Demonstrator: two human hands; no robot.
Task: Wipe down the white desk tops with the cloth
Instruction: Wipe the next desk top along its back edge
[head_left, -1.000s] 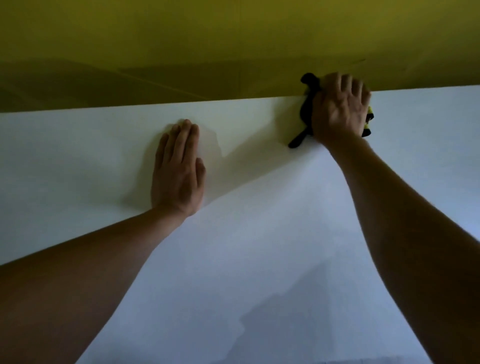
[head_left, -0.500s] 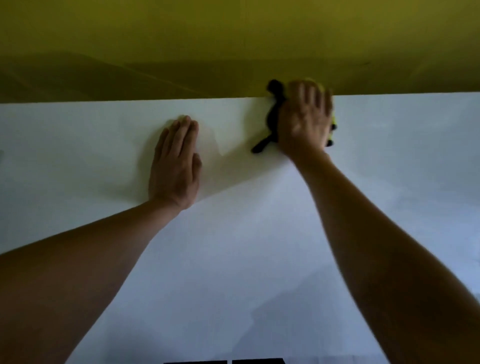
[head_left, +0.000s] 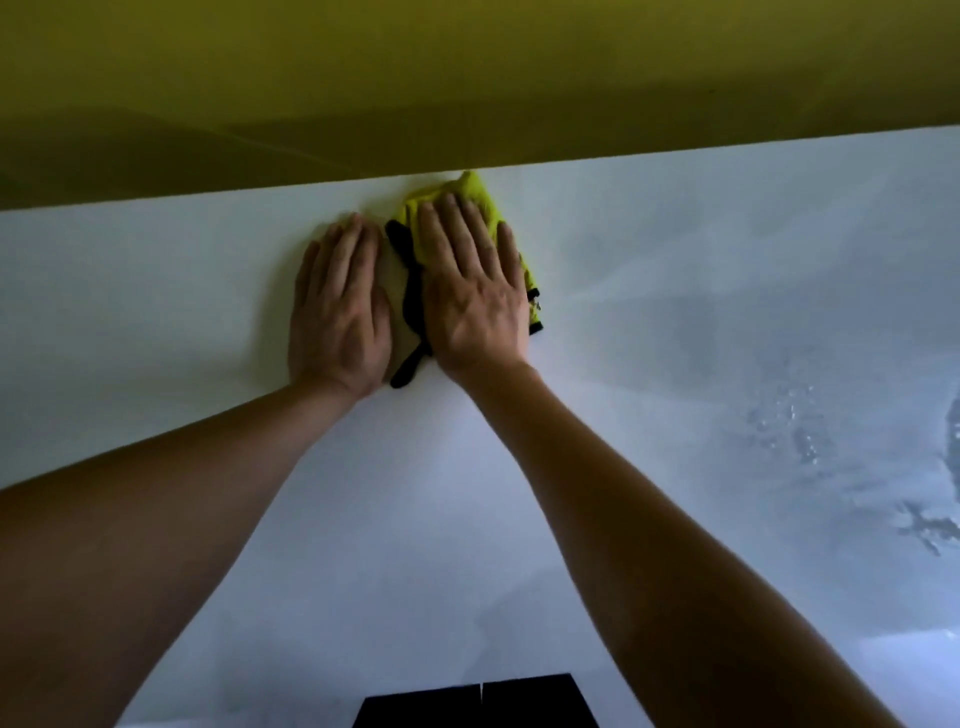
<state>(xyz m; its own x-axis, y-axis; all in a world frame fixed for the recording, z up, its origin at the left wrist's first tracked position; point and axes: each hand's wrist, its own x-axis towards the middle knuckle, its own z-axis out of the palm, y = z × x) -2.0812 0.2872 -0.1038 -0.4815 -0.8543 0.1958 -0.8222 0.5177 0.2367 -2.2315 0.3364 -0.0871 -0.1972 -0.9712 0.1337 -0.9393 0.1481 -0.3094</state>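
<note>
we find the soft yellow-green cloth with black trim lying flat on the white worktop, close against its far edge below the yellow wall. we judge it light, limp and apt to bunch, best handled by pressing down through its middle with a flat palm. the right hand lies directly on top of it, fingers straight and spread, pressing it down; cloth shows beyond the fingertips and at both sides. the left hand rests flat on the bare worktop just beside the cloth's black edge, fingers extended, holding nothing. wet streaks show at right.
</note>
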